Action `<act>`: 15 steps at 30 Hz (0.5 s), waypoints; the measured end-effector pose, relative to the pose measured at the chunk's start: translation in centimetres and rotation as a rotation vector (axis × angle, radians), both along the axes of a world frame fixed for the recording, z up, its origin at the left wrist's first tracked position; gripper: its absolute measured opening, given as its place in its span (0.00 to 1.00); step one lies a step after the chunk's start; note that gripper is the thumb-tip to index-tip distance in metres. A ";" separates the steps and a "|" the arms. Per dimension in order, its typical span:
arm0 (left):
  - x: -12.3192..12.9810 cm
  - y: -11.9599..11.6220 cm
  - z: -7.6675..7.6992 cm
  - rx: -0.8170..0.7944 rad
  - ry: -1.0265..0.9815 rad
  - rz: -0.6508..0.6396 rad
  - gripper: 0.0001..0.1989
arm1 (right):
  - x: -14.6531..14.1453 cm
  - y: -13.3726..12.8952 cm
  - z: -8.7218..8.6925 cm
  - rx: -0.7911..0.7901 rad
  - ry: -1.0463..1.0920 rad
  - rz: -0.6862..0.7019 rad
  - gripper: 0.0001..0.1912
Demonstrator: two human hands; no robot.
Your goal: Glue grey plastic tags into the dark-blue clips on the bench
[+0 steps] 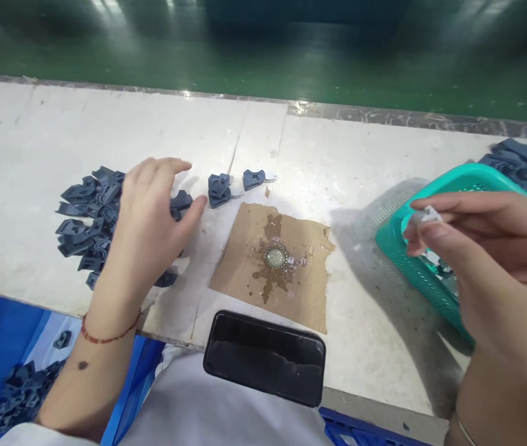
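On the table, cardboard lies beyond a phone, with piled parts left and a basket right.

A black phone is lying across the near edge of the white table, its dark screen facing up. Lower, at the left, a blue bin is standing. Beyond the far edge, a green surface is shining.

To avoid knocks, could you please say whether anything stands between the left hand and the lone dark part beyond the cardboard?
Yes, a small cluster of parts near the thumb lies between the left hand and that part.
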State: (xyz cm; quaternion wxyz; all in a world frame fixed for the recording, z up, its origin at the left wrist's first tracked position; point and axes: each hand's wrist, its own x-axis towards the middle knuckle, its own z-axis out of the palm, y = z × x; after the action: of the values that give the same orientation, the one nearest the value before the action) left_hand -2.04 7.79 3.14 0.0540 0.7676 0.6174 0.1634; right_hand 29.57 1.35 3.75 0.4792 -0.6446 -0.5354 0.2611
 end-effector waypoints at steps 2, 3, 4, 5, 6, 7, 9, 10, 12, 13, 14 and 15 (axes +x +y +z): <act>-0.9 -0.5 0.0 -0.048 0.185 -0.005 0.23 | -1.0 -0.2 0.2 -0.071 0.234 0.119 0.05; -1.2 -0.7 -0.1 -0.070 0.274 -0.018 0.24 | -1.3 -0.3 0.2 -0.122 0.325 0.193 0.05; -1.4 -0.8 -0.2 -0.082 0.346 -0.032 0.26 | -1.6 -0.3 0.1 -0.172 0.395 0.266 0.06; -1.5 -1.0 -0.4 -0.088 0.391 -0.042 0.26 | -1.8 -0.2 -0.1 -0.213 0.452 0.327 0.07; -1.5 -1.0 -0.5 -0.086 0.410 -0.044 0.25 | -2.0 -0.2 -0.3 -0.251 0.500 0.375 0.08; -1.4 -1.0 -0.5 -0.081 0.410 -0.037 0.23 | -2.2 -0.1 -0.5 -0.281 0.544 0.416 0.09; -1.3 -0.8 -0.5 -0.076 0.382 -0.008 0.19 | -2.6 0.1 -1.0 -0.324 0.632 0.463 0.09; -1.2 -0.6 -0.5 -0.080 0.364 0.005 0.17 | -2.9 0.1 -1.2 -0.342 0.669 0.469 0.09; -1.2 -0.2 -0.4 -0.081 0.326 0.013 0.15 | -3.3 0.2 -1.5 -0.369 0.710 0.470 0.11; -1.2 -0.1 -0.4 -0.078 0.298 0.010 0.14 | -3.4 0.2 -1.7 -0.380 0.711 0.466 0.12; -1.3 0.0 -0.3 -0.070 0.258 0.010 0.14 | -3.6 0.2 -1.9 -0.390 0.698 0.464 0.13; -1.4 0.0 -0.2 -0.055 0.206 0.013 0.15 | -3.6 0.2 -2.1 -0.394 0.675 0.466 0.13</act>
State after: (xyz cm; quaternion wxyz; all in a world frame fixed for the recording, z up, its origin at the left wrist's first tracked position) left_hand -3.47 7.78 2.90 0.0104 0.7746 0.6288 0.0668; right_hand 25.92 1.54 1.69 0.4236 -0.4647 -0.4201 0.6544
